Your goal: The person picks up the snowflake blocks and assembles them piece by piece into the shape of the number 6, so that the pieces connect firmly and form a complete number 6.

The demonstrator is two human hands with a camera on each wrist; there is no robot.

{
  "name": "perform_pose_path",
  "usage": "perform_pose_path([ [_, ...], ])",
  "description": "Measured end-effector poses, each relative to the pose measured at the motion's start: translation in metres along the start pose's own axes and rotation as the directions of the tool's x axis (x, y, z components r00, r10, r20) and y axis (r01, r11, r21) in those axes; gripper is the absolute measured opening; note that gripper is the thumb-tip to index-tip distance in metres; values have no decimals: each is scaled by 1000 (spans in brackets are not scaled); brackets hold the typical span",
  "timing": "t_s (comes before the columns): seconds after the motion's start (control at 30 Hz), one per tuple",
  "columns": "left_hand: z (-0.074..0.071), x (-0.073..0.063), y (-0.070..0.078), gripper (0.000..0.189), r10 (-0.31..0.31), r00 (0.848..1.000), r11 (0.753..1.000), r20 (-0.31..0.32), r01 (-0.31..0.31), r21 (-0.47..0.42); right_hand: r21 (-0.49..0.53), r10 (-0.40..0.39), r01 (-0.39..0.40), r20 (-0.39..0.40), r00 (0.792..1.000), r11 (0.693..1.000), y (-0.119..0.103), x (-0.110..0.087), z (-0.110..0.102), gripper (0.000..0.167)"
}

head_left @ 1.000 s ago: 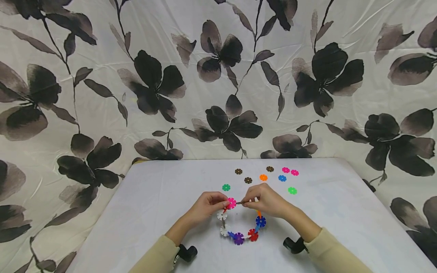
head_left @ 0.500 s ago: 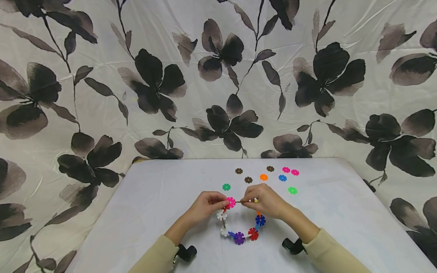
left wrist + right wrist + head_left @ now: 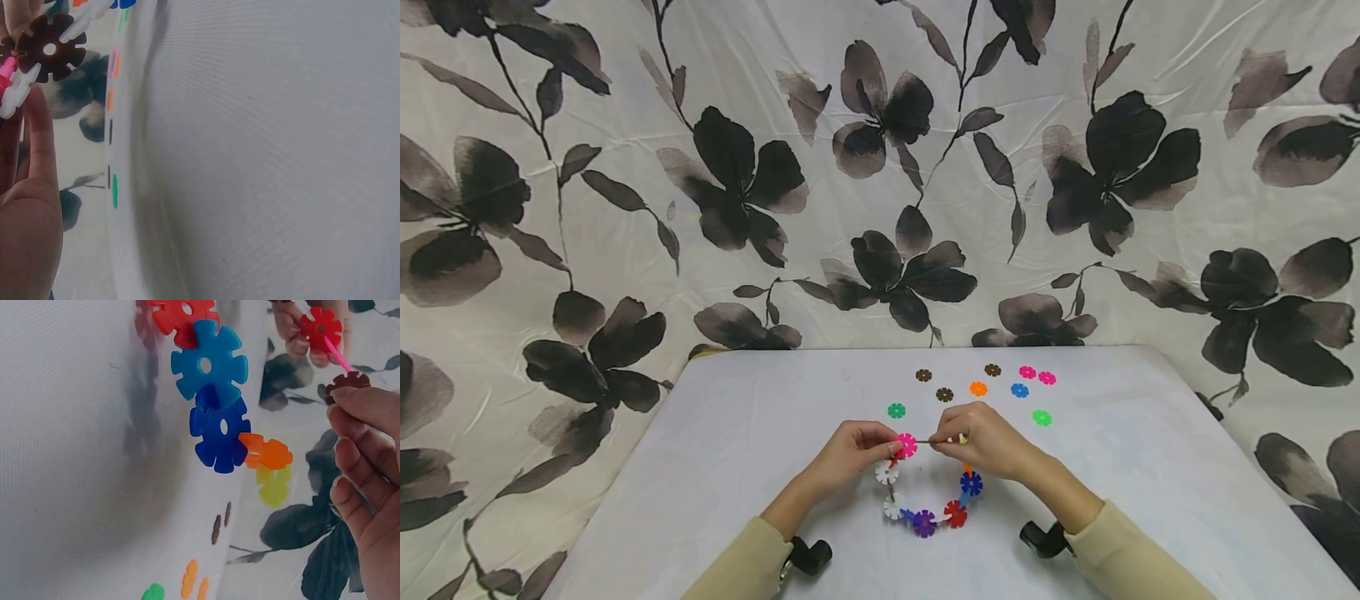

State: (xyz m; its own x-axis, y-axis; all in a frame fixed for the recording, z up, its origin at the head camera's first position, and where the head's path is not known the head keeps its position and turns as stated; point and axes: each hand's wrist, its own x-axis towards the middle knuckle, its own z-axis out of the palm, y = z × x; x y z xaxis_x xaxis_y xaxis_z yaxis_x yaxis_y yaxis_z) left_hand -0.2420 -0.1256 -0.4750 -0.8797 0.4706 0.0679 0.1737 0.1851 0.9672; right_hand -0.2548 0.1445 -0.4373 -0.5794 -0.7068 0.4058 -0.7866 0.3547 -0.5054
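In the head view my left hand (image 3: 853, 454) pinches a pink interlocking disc (image 3: 907, 445), at one end of a curved chain of notched plastic discs. My right hand (image 3: 985, 437) pinches a brown interlocking disc (image 3: 347, 381) by its edge. Seen edge-on, the brown disc reaches the pink disc's rim; how deep it sits in a notch I cannot tell. The chain runs down through white discs (image 3: 887, 473), a purple disc (image 3: 924, 523) and a red disc (image 3: 956, 514), then up through a dark blue disc (image 3: 972, 483) and an orange disc (image 3: 269, 450). A yellow disc (image 3: 275, 484) hangs by the right hand.
Loose discs lie behind the hands: a green disc (image 3: 897, 411), several brown ones, an orange disc (image 3: 977, 388), a blue disc (image 3: 1019, 390), pink discs (image 3: 1047, 377) and a light green disc (image 3: 1042, 417). A floral cloth (image 3: 880, 192) hangs behind the white table (image 3: 700, 517).
The brown disc has turned slightly and now shows as a thin line at the pink disc. More of the yellow disc shows by my right fingers. Both hands stay nearly in place.
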Motion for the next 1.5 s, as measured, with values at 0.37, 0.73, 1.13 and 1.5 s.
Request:
perform_pose_path([
  [0.37, -1, 1, 1, 18, -5, 1000, 1000, -6, 5, 0, -23, -1, 2, 18, 1000, 1000, -2, 1, 1, 9],
  [0.73, 1, 2, 1, 18, -21, 1000, 1000, -3, 21, 14, -42, 1, 0, 30, 1000, 999, -4, 1, 1, 8],
  [1.13, 2, 1, 1, 19, -34, 999, 999, -17, 34, 17, 72, -19, 18, 13, 1000, 997, 1, -1, 0, 12],
  [1.5, 4, 1, 3, 19, -41, 999, 999, -30, 42, 29, 49, -32, 31, 14, 999, 998, -1, 1, 0, 12],
])
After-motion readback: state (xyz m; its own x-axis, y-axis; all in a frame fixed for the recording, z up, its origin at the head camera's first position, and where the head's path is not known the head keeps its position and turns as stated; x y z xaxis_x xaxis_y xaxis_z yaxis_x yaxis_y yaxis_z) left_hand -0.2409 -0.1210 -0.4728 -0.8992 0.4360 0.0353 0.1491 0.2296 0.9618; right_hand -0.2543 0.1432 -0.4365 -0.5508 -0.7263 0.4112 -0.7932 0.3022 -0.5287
